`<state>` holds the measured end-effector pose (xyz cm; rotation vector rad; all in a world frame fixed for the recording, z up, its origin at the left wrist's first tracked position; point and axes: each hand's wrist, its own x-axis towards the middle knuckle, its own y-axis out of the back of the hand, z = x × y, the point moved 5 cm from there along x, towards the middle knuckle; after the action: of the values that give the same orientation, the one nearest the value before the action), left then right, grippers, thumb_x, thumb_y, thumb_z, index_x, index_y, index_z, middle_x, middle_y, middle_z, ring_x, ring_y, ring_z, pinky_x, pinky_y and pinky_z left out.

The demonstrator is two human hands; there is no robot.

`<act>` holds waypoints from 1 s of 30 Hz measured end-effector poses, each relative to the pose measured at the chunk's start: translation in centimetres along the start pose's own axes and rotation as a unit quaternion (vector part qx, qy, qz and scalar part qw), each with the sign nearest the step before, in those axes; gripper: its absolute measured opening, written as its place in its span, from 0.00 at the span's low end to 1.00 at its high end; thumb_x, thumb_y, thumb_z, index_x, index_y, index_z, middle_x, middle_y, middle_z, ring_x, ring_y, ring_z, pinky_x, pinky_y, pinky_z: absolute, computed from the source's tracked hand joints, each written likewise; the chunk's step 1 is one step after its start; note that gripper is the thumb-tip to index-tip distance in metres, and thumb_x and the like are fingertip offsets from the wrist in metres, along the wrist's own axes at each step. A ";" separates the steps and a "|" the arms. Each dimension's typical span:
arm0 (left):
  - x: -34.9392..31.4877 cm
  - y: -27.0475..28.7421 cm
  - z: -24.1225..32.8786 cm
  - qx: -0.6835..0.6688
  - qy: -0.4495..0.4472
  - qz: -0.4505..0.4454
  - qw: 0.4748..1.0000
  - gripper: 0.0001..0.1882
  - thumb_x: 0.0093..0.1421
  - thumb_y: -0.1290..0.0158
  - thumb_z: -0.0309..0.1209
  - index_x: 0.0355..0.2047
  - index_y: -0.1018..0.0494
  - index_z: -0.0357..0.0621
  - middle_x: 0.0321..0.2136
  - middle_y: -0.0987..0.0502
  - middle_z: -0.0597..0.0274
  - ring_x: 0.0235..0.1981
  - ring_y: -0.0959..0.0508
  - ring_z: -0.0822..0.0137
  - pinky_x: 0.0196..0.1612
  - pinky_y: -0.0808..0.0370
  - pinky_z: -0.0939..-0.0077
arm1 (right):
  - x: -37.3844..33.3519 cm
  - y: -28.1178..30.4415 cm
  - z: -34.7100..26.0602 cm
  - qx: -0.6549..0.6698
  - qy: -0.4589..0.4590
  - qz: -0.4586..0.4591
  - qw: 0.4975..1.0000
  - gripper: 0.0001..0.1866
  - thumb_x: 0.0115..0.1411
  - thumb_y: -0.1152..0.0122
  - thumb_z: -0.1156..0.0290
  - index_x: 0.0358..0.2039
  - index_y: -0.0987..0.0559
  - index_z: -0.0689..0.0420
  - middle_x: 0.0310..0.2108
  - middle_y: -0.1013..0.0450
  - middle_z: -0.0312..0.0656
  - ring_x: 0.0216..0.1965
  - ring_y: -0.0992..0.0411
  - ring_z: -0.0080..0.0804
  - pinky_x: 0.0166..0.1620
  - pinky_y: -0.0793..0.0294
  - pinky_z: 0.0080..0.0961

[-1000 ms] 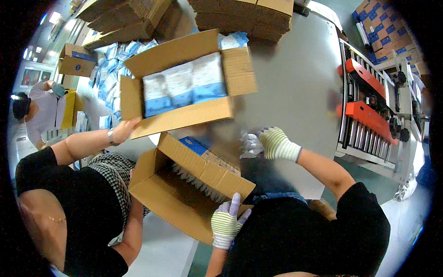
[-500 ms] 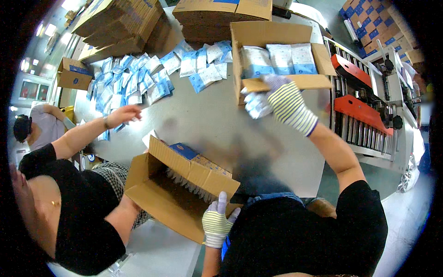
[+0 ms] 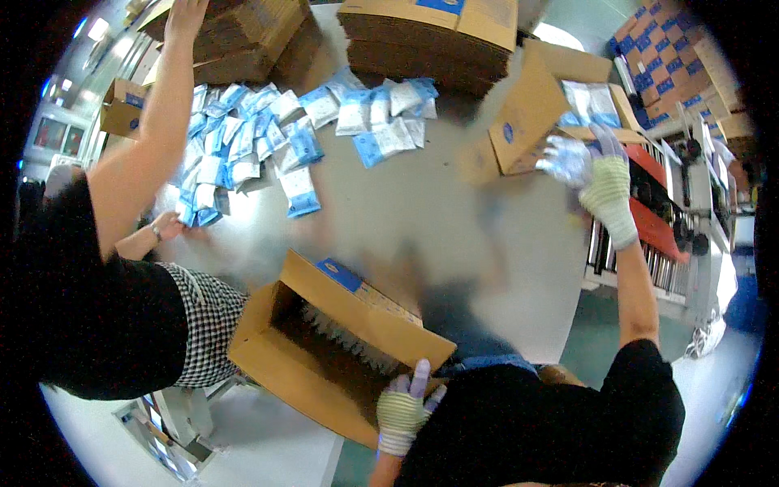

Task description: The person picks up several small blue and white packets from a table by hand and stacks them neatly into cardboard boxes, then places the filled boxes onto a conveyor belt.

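Note:
My left hand (image 3: 403, 412), in a striped knit glove, grips the near right corner of an open cardboard box (image 3: 296, 369) tilted on its side. A jagged grey row shows inside this box; its kind I cannot make out. My right hand (image 3: 610, 195), gloved alike, is far out to the right with its fingers around a shiny, crumpled plastic packet (image 3: 566, 162). Just beyond it stands an open carton (image 3: 519, 122), with white-and-blue packets (image 3: 590, 104) upright inside. That carton sits at the table's right edge, beside the roller conveyor.
Many loose white-and-blue packets (image 3: 235, 146) lie across the table (image 3: 389, 219) at the far left and middle. Flattened cartons (image 3: 426, 49) are stacked behind them. Red guards (image 3: 656, 231) cover parts of the roller conveyor (image 3: 621, 256). A co-worker's arm (image 3: 150, 146) reaches up at left.
The filled carton has moved right toward the conveyor, with my right hand following it. My left hand and the tilted box have shifted slightly right. The co-worker's arm has swung up to the carton stack.

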<state>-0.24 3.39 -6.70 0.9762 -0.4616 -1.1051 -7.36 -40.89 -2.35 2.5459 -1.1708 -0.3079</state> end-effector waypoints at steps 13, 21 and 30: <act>0.2 -0.6 -1.8 -0.082 0.047 -0.134 0.986 0.28 0.58 0.51 0.35 0.60 0.41 0.61 0.36 0.28 0.48 0.33 0.26 0.53 0.35 0.26 0.60 | 31.6 -26.8 13.4 -0.460 0.151 -0.171 0.858 0.29 0.40 0.34 0.42 0.32 0.19 0.57 0.32 0.23 0.50 0.37 0.25 0.43 0.43 0.28 0.39; -0.1 -1.9 -2.5 -0.043 0.036 -0.131 0.990 0.26 0.55 0.50 0.35 0.56 0.36 0.54 0.34 0.28 0.46 0.32 0.26 0.51 0.34 0.26 0.61 | 21.9 -30.2 11.2 -0.333 0.209 -0.402 0.827 0.22 0.44 0.36 0.51 0.36 0.19 0.51 0.36 0.24 0.45 0.39 0.27 0.45 0.45 0.29 0.37; 2.9 -1.2 -2.7 -0.006 0.009 0.012 1.000 0.32 0.49 0.39 0.40 0.52 0.38 0.46 0.26 0.28 0.53 0.21 0.28 0.55 0.23 0.30 0.63 | 6.5 -22.8 16.2 -0.318 0.068 -0.356 0.876 0.49 0.36 0.28 0.47 0.56 0.35 0.61 0.55 0.35 0.52 0.56 0.38 0.47 0.60 0.43 0.44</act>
<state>2.26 1.78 -9.54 0.9674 -0.4498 -1.0754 7.39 -35.11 -26.27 2.2204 0.0076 -0.5550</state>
